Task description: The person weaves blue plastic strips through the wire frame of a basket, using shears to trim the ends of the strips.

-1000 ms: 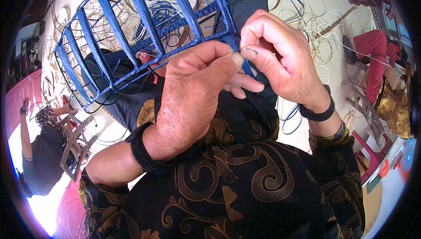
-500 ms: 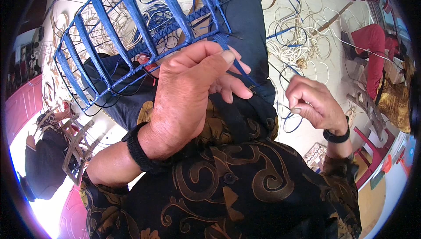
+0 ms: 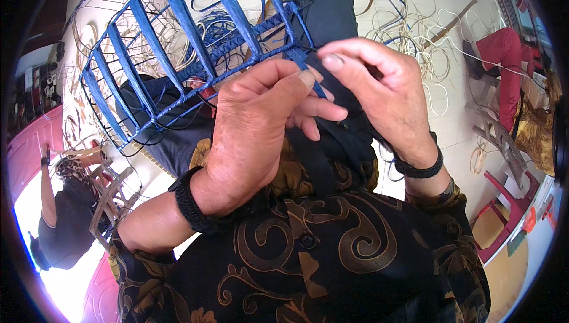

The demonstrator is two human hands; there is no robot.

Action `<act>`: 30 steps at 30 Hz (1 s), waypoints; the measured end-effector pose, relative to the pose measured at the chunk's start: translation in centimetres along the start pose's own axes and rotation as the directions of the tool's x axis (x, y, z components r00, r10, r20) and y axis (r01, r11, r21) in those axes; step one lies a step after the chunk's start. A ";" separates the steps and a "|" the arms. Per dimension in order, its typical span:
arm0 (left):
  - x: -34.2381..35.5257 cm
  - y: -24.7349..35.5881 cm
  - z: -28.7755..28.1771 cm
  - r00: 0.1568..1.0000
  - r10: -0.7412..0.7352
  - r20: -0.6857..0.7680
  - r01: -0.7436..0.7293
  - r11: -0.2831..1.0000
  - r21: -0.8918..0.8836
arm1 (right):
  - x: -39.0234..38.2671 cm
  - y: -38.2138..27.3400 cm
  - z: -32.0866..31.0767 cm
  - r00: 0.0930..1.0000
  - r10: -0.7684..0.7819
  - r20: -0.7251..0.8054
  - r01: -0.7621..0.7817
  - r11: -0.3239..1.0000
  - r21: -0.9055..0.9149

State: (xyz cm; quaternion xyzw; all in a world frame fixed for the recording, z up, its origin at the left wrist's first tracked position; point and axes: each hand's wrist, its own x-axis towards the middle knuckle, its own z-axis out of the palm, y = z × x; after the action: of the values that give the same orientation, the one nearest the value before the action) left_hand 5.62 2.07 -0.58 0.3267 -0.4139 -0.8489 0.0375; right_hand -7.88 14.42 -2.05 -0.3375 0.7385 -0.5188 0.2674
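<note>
A blue woven basket frame with broad wrapped slats (image 3: 189, 26) lies tilted across my legs at the upper left. My left hand (image 3: 252, 130) pinches the blue strip (image 3: 296, 55) at the frame's lower right corner between thumb and index, lower fingers loosely curled. My right hand (image 3: 382, 98) is just right of it, thumb and forefinger closed at a thin dark strand near that strip; the tiny held piece is hard to make out.
Tangles of cream and blue cord (image 3: 415, 56) lie on the floor. Another person in dark clothing (image 3: 62, 228) is at left by a wooden stool (image 3: 109, 198); someone in red trousers (image 3: 507, 68) is at right. A red chair (image 3: 498, 216) stands lower right.
My right hand pulled away down to the right half a second ago and has come back up beside my left hand, which still pinches the blue strip with little movement.
</note>
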 end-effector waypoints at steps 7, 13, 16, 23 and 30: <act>0.2 -0.1 0.0 0.999 0.034 -0.029 -0.033 0.999 0.038 | 1.2 -2.1 1.3 0.983 0.176 0.047 -0.179 0.981 0.071; 0.0 0.2 0.2 0.997 0.026 -0.066 -0.020 0.997 0.078 | 0.9 -2.6 2.3 0.972 0.233 0.000 -0.231 0.963 0.140; 0.1 0.4 0.3 0.998 0.008 -0.067 -0.004 0.999 0.051 | 0.7 -2.7 2.5 0.971 0.238 0.009 -0.238 0.969 0.060; -0.8 0.8 0.8 0.998 0.009 -0.068 -0.013 0.998 -0.054 | 0.8 -2.2 3.3 0.981 0.178 -0.070 -0.169 0.978 0.118; -0.7 0.5 0.8 0.986 0.031 -0.164 -0.039 0.998 -0.046 | 0.8 -2.0 3.6 0.987 0.103 -0.120 -0.090 0.990 0.110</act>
State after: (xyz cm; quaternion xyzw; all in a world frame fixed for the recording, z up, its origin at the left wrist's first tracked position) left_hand 5.57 2.49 0.51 0.3867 -0.3940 -0.8285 0.0939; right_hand -5.23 11.23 -1.29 -0.2538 0.7411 -0.5634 0.2625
